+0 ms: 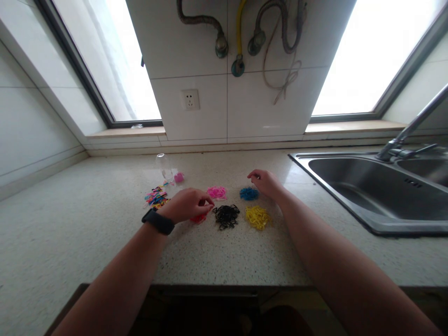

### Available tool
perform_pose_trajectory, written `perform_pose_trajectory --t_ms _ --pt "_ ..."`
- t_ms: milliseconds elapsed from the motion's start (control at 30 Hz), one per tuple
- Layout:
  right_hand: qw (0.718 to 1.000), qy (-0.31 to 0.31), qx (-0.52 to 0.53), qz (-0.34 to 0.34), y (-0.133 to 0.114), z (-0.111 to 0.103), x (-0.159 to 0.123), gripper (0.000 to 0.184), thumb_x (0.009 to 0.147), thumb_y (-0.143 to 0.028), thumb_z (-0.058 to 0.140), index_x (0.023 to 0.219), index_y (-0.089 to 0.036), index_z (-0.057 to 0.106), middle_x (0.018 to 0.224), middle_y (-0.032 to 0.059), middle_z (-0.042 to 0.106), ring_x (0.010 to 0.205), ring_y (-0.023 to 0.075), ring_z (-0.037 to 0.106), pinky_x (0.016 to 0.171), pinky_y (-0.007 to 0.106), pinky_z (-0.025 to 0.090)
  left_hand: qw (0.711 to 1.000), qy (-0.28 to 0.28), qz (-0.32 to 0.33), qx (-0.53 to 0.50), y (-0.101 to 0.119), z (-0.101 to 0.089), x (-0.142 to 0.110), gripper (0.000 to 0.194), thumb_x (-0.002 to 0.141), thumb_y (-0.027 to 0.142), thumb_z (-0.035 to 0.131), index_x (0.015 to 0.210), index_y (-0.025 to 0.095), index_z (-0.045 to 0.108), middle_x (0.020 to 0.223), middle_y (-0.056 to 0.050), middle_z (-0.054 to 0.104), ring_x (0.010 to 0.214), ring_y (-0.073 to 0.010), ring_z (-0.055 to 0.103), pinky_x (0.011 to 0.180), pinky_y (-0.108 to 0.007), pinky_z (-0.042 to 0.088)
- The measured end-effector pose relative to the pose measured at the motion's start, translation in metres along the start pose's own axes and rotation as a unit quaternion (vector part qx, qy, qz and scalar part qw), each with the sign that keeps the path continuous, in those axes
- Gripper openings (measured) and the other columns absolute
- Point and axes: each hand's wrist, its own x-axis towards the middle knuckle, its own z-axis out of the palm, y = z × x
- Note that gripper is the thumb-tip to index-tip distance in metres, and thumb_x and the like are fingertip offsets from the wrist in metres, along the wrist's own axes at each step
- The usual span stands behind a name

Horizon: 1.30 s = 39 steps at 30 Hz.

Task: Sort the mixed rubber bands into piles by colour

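Note:
Small rubber bands lie in colour-sorted piles on the counter. My left hand (191, 204), with a dark band on its wrist, hovers over the red rubber bands (199, 218) and partly hides them. Its thumb and fingers are pinched together beside the black rubber bands (227, 216). Just right of the blue rubber bands (248, 193) is my right hand (265, 181), fingers curled inward. Whatever either hand holds is too small to see. Pink rubber bands (217, 192) and yellow rubber bands (257, 217) form two more piles. Mixed-colour rubber bands (157, 197) lie left of my left hand.
A clear plastic bottle (164, 168) and a pink cap (179, 177) are behind the mixed pile. On the right, a steel sink (371, 225) with a faucet (392, 148) is set into the speckled counter (210, 261). Pipes and a socket (191, 100) are on the wall.

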Motion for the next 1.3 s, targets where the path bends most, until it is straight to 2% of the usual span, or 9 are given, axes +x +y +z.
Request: perform_pose_trajectory --t_ms 233,367,633,833,967,1100,1233,1300 --pt "1.000 -0.006 0.002 -0.002 -0.002 -0.001 0.000 0.027 0.086 -0.027 0.053 0.095 -0.024 0.077 0.079 0.0038 0.074 0.070 0.0171 0.062 0.071 0.028 0.043 0.999 -0.026 0.036 0.000 0.001 0.007 0.003 0.025 0.090 0.033 0.058 0.103 0.024 0.078 0.089 -0.006 0.076 0.080 -0.0169 0.066 0.075 -0.027 0.044" --pt "1.000 -0.008 0.001 0.001 -0.003 -0.001 0.000 0.027 0.086 -0.027 0.053 0.095 -0.023 0.078 0.078 0.0039 0.073 0.069 0.0169 0.061 0.071 0.028 0.042 0.998 -0.037 0.041 -0.007 0.001 0.009 0.003 0.025 0.090 0.032 0.058 0.105 0.026 0.078 0.091 -0.006 0.077 0.083 -0.0169 0.067 0.079 -0.027 0.045" --pt "1.000 -0.013 0.002 0.002 -0.006 -0.003 -0.002 0.028 0.086 -0.026 0.052 0.095 -0.023 0.078 0.078 0.0042 0.073 0.069 0.0171 0.061 0.072 0.029 0.042 0.998 -0.030 0.048 -0.029 0.003 0.008 0.004 0.024 0.088 0.034 0.061 0.103 0.024 0.078 0.084 -0.005 0.075 0.077 -0.0161 0.065 0.075 -0.027 0.044" --pt "1.000 -0.010 0.000 0.012 -0.007 -0.003 -0.002 0.027 0.086 -0.025 0.052 0.095 -0.023 0.078 0.078 0.0040 0.073 0.070 0.0176 0.062 0.072 0.030 0.043 0.999 -0.013 0.033 -0.024 0.003 0.003 0.002 0.023 0.089 0.035 0.061 0.099 0.022 0.077 0.075 -0.003 0.070 0.065 -0.0129 0.057 0.062 -0.025 0.037" --pt "1.000 -0.006 0.002 0.009 -0.006 -0.002 -0.001 0.027 0.085 -0.025 0.052 0.094 -0.024 0.078 0.077 0.0037 0.073 0.070 0.0177 0.062 0.072 0.029 0.043 0.999 0.032 0.011 -0.030 0.000 -0.003 0.000 0.027 0.092 0.037 0.057 0.094 0.019 0.076 0.066 -0.001 0.064 0.059 -0.0110 0.052 0.058 -0.025 0.034" --pt "1.000 -0.006 0.005 0.007 -0.005 -0.003 -0.002 0.027 0.086 -0.027 0.052 0.095 -0.024 0.077 0.079 0.0032 0.073 0.071 0.0173 0.062 0.071 0.028 0.042 0.994 0.096 -0.018 -0.056 -0.012 -0.011 -0.005 0.031 0.094 0.038 0.053 0.092 0.016 0.076 0.064 -0.002 0.063 0.058 -0.0107 0.051 0.057 -0.024 0.035" --pt "1.000 -0.007 0.002 0.015 -0.008 -0.007 -0.004 0.027 0.086 -0.026 0.052 0.095 -0.024 0.077 0.079 0.0034 0.073 0.073 0.0178 0.062 0.070 0.029 0.041 0.971 0.179 -0.077 -0.137 -0.033 -0.017 -0.011 0.032 0.093 0.039 0.054 0.097 0.016 0.076 0.076 -0.006 0.068 0.064 -0.0129 0.054 0.057 -0.024 0.040" --pt "1.000 -0.005 -0.004 0.008 -0.010 -0.009 -0.005 0.027 0.086 -0.027 0.052 0.095 -0.024 0.077 0.079 0.0037 0.073 0.073 0.0182 0.061 0.071 0.029 0.041 0.956 0.219 -0.104 -0.168 -0.043 -0.019 -0.013 0.032 0.092 0.040 0.055 0.098 0.015 0.075 0.075 -0.005 0.067 0.063 -0.0128 0.053 0.055 -0.024 0.038"
